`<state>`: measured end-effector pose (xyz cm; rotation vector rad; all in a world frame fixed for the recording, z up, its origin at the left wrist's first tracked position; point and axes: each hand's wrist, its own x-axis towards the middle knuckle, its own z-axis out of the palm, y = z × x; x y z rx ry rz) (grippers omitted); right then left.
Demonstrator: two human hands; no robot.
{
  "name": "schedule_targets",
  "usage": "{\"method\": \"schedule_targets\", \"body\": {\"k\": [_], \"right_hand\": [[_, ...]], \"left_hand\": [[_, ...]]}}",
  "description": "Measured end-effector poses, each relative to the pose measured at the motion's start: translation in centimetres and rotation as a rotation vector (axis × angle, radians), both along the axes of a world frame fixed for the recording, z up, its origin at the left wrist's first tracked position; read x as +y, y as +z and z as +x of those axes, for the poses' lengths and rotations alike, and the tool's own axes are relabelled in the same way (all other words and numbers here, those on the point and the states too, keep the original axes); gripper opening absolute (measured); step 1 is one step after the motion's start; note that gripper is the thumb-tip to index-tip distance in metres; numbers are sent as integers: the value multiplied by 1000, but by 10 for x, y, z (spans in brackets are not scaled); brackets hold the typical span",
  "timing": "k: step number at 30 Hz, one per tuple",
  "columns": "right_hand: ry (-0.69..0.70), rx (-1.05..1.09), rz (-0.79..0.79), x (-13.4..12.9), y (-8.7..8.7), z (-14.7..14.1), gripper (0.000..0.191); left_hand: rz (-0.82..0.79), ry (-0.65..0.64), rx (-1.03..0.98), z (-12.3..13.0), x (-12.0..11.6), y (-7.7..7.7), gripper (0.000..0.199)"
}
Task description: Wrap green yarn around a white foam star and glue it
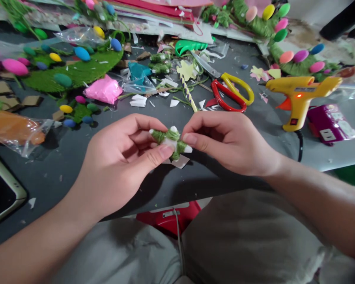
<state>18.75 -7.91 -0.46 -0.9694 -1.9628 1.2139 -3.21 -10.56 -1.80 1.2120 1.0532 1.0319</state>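
Gripping: your left hand (116, 159) is holding the yarn-wrapped piece (172, 134) over the tabletop (73, 157) | your right hand (227, 140) is pinching closed beside it | scissors (225, 86) are lying beyond it, glue gun (301, 96) to its right

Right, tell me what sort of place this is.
Likely a craft worktable: a glue gun with its light on, scissors among paper scraps, and a small piece wrapped in green yarn in the hands.

The left hand (118, 165) pinches a small white shape wrapped in green yarn (172, 135). The right hand (230, 142) is beside it, below scissors with red and yellow handles (229, 102).
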Motion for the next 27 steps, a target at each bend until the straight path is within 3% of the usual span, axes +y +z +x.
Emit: {"method": "schedule_targets", "body": {"k": [6,12,16,19,22,27], "right_hand": [[-52,-122,130,-6,-1,-3,12],[-84,-214,213,-12,-3,-7,9],[-42,-325,422,-15,-3,-5,13],[-11,-461,607,-17,-3,-2,19],[-9,-528,694,-17,-3,0,21],[-10,-431,635,-10,-2,0,18]], "left_hand": [[5,76,-41,-1,-1,-7,22],[19,191,78,7,-2,1,23],[54,236,197,13,-3,6,22],[96,235,260,13,-4,6,21],[108,209,283,11,-4,3,20],[88,127,253,7,-3,1,23]]}}
